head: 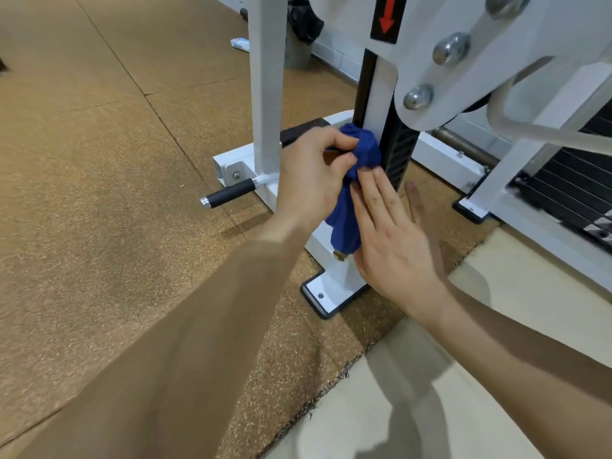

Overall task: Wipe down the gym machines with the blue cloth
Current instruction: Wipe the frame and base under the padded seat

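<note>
Pinching the bunched top of the blue cloth [362, 149] between the thumb and curled fingers of the left hand [309, 173], right up by the black upright rail [367, 84] of the white gym machine [267, 77]. Laying the right hand [394, 246] flat against the hanging tail of the cloth, fingers straight and side by side, thumb spread wide, gripping nothing. Holding the cloth off the floor [99, 167], wadded above and drooping below, over the machine's white base foot [331, 294]; not managing to tell real contact with the rail from mere nearness.

Judging by the two-handed hold: gathering or smoothing the cloth into a usable pad, more than wiping in earnest, while working low on this frame. Probably leaving for later the bolted plate [451, 49] above, the black-grip handle [228, 193] at the left and the weight stack [579, 180] at the right.

Calling next for settling the wad firmly in one hand, freeing the other, then pressing a clean face of the fabric against the rail and running along the metal. Watching for the loose tail snagging on the ribbed black strip [402, 150] beside the rail.
</note>
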{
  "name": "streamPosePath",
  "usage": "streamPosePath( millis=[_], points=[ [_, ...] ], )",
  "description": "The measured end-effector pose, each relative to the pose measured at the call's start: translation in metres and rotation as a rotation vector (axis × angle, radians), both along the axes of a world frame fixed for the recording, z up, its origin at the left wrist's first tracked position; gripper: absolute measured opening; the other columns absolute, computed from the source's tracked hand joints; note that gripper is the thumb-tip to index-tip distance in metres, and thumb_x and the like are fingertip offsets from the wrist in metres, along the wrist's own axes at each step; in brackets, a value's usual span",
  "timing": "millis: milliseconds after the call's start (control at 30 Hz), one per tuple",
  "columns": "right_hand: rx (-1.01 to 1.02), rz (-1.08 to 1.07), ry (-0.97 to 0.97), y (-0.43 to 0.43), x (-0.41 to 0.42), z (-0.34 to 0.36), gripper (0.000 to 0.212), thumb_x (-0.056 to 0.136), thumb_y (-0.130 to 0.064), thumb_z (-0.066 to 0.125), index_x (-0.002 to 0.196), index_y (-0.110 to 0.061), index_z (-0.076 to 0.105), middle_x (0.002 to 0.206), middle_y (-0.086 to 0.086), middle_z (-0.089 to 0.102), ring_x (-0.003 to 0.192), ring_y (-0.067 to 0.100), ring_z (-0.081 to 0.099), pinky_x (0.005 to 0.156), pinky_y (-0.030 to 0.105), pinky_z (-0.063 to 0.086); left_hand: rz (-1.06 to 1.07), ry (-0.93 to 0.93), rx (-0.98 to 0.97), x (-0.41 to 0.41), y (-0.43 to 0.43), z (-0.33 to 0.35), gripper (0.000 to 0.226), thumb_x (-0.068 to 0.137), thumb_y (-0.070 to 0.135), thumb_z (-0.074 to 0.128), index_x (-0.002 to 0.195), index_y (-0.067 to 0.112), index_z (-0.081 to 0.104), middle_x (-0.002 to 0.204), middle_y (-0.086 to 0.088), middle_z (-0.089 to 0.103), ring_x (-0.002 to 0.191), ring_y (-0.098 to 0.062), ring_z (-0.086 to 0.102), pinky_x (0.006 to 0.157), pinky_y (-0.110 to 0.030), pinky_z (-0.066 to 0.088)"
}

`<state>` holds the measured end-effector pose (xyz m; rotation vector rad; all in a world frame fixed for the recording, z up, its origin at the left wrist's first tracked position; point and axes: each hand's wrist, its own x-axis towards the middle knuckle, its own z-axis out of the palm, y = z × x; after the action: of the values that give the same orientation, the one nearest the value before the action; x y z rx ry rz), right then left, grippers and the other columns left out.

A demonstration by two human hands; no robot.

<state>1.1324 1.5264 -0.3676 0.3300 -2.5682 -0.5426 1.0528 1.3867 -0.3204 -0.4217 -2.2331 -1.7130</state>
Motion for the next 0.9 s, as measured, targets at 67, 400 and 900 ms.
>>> streamPosePath(
  millis=[67, 400, 900],
  points=[
    [0.031, 0.000, -0.040, 0.001, 0.007, -0.006, 0.077, 0.095, -0.029, 0.051, 0.158, -0.001, 0.015, 0.167, 0.018, 0.005, 0.155, 0.030, 0.001, 0.122, 0.057, 0.009, -0.015, -0.080, 0.015, 0.005, 0.001, -0.013, 0.015, 0.089, 0.004, 0.070, 0.095, 0.017, 0.072, 0.093, 0.011, 0.070, 0.087, 0.003, 0.067, 0.084, -0.016, 0.053],
    [-0.157, 0.166, 0.169, 0.000, 0.000, 0.021, 0.064, 0.091, -0.015, 0.061, 0.149, 0.002, 0.040, 0.165, 0.017, 0.012, 0.154, 0.032, 0.016, 0.123, 0.049, 0.020, -0.071, -0.057, 0.144, 0.009, 0.001, 0.016, 0.009, 0.089, 0.010, 0.072, 0.093, 0.018, 0.072, 0.089, 0.011, 0.071, 0.083, 0.005, 0.065, 0.079, -0.014, 0.052],
    [0.126, 0.129, -0.103, 0.022, -0.003, -0.097, 0.060, 0.101, -0.013, 0.037, 0.157, 0.001, 0.019, 0.167, 0.018, -0.006, 0.155, 0.031, -0.007, 0.126, 0.046, 0.002, 0.018, -0.355, 0.029, 0.012, 0.006, -0.111, 0.005, 0.086, 0.018, 0.075, 0.086, 0.023, 0.074, 0.080, 0.015, 0.069, 0.078, 0.009, 0.062, 0.072, -0.007, 0.047]
  ],
)
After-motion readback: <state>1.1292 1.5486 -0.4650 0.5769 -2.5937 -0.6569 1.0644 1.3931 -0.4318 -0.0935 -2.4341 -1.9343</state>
